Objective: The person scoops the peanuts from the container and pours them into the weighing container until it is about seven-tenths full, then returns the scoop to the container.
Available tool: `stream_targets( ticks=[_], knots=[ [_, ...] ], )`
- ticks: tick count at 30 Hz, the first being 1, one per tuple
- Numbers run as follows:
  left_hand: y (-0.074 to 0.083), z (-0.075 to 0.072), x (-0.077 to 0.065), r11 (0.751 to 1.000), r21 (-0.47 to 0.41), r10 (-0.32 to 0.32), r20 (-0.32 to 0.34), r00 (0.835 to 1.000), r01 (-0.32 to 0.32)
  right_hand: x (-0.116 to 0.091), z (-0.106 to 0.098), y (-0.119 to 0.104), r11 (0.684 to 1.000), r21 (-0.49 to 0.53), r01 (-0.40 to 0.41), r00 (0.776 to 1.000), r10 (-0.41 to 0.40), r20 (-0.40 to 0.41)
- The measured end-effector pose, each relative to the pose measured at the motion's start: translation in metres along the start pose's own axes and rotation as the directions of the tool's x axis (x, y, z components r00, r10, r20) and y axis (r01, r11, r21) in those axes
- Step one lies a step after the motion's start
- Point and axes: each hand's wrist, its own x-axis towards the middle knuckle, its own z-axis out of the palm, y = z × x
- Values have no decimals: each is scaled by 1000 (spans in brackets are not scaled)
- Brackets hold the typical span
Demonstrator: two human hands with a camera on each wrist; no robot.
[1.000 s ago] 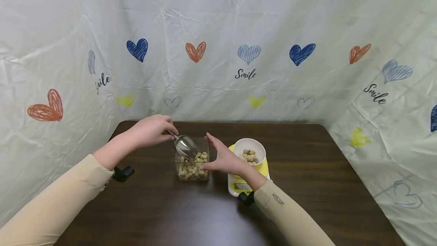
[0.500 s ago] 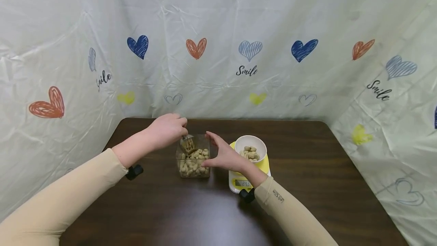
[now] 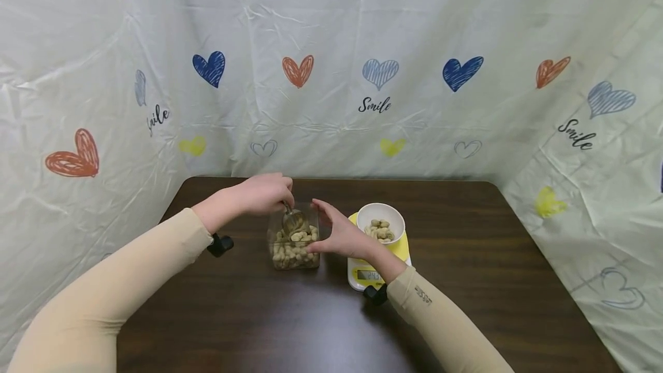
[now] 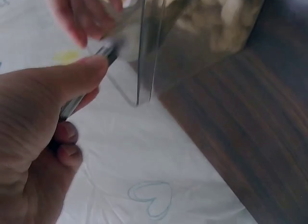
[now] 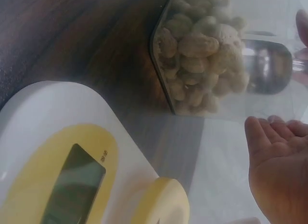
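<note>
Backdrop: pale hanging sheet (image 3: 331, 102) printed with hearts and "Smile". Dark wood-grain table (image 3: 492, 258) in front of it; everything handled is on or above this.

Left hand (image 3: 266, 193): thumb laid along the handle of a metal scoop (image 3: 294, 221), other fingers curled beneath, so the handle is pinched. The scoop's head lies below these fingertips, inside the clear container (image 3: 274, 228), tilted down against the peanuts (image 3: 292, 255). Gripping from above presumably lets the wrist tip the head while the knuckles clear the rim.

Right hand (image 3: 342, 239): thumb and fingers spread wide, thumb by the near wall, fingertips by the far side; the fingers look straight in the right wrist view. Firm contact at each fingertip: cannot tell. Likely purpose is to brace the container against the scoop's push.

The container stands between the two hands, just beside the right fingertips, probably so both can reach it.

Behind the back of the right hand, away from its fingertips: kitchen scale (image 3: 399, 255) with a white bowl (image 3: 380, 210) on top, some peanuts inside, presumably placed there for weighing. Display partly hidden by the wrist; reading uncertain.
</note>
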Motion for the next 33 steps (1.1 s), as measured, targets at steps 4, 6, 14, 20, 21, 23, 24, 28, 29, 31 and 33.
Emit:
stream_targets(
  ticks=[4, 6, 14, 20, 21, 23, 24, 28, 29, 31, 33],
  knots=[
    [-7, 0, -3, 988, -149, -35, 54, 998, 43, 0, 2, 1, 1000, 6, 5, 1000, -5, 8],
    [-8, 3, -5, 982, -183, -39, 78, 996, 52, 0, 2, 0, 1000, 3, 10, 1000, -10, 6],
    [-13, 9, -8, 972, -223, -50, 109, 993, 74, 2, 3, 1, 1000, -13, 5, 1000, -5, -12],
    [-24, 4, -12, 940, -322, -61, 153, 986, 109, 2, 4, 3, 1000, 9, 10, 1000, -10, -2],
    [-25, 3, -13, 935, -337, -61, 155, 986, 111, 2, 4, 3, 1000, 12, 8, 1000, -8, -3],
    [-29, 2, -16, 924, -364, -64, 153, 986, 117, 1, 4, 2, 1000, 13, 2, 1000, -2, -6],
    [-30, 2, -17, 919, -377, -65, 149, 987, 118, 1, 4, 2, 1000, 12, -2, 1000, 3, -8],
    [-36, 4, -22, 901, -419, -61, 129, 990, 110, 0, 3, 1, 1000, 15, -9, 1000, 9, -17],
    [-38, 5, -22, 898, -426, -63, 125, 990, 111, -1, 3, 1, 1000, 16, -9, 1000, 9, -17],
    [-42, 8, -24, 888, -444, -69, 122, 990, 117, -1, 3, 2, 1000, 25, 0, 1000, 0, -15],
    [-45, 12, -25, 879, -462, -75, 117, 990, 121, -1, 3, 4, 1000, 29, 3, 1000, -2, -14]
  ],
)
